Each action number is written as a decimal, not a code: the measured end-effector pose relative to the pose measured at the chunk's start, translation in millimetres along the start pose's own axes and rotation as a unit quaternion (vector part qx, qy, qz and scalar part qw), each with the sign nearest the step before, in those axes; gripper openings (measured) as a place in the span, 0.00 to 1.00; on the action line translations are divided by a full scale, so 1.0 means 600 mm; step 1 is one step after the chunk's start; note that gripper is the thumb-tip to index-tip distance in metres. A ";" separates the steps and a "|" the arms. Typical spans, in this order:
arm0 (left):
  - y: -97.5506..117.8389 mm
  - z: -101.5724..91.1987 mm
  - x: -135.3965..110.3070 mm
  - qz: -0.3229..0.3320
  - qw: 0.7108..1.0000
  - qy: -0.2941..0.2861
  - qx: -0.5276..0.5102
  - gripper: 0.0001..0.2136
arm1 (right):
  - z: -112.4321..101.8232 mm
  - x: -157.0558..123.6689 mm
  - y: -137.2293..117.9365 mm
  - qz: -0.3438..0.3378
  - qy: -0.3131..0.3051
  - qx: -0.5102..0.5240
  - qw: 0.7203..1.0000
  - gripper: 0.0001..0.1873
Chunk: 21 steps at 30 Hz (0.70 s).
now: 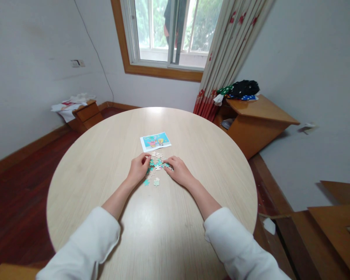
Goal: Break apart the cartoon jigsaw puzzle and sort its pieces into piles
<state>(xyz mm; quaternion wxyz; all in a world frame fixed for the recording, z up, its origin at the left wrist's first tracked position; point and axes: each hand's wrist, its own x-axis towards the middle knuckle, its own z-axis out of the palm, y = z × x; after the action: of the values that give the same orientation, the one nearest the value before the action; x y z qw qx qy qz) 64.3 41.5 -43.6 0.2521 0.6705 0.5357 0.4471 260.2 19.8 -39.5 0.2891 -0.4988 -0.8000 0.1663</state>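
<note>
A small heap of jigsaw pieces (156, 163), teal and white, lies in the middle of a round pale wooden table (105, 163). My left hand (139, 168) rests at the heap's left side, fingers curled and pinched at a piece near the top. My right hand (178, 170) lies on the heap's right side, fingers bent down onto the pieces. Two loose pieces (151, 182) sit just in front of the heap. A colourful reference picture card (155, 141) lies flat beyond the heap.
A low wooden cabinet (251, 124) with dark clothes on top stands at the right, by a curtain (230, 54). A small wooden stand (86, 113) with papers sits at the left wall. A window (169, 31) is behind the table. Dark red floor surrounds it.
</note>
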 end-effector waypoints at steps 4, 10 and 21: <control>0.002 0.000 0.000 0.007 1.000 -0.002 0.004 0.12 | -0.001 0.000 -0.001 -0.007 0.004 0.000 1.000 0.12; 0.006 -0.002 -0.001 0.002 1.000 0.003 -0.001 0.11 | 0.002 0.001 -0.001 -0.022 0.025 0.013 0.999 0.10; 0.000 -0.003 -0.001 0.011 1.000 0.026 0.004 0.12 | 0.003 0.005 0.010 -0.014 0.113 0.073 0.991 0.15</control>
<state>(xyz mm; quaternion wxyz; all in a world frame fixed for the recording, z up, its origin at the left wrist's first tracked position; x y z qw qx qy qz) 62.8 40.8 -43.1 0.2300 0.6655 0.5362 0.4654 262.3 25.3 -43.0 0.4157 -0.4809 -0.7546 0.1624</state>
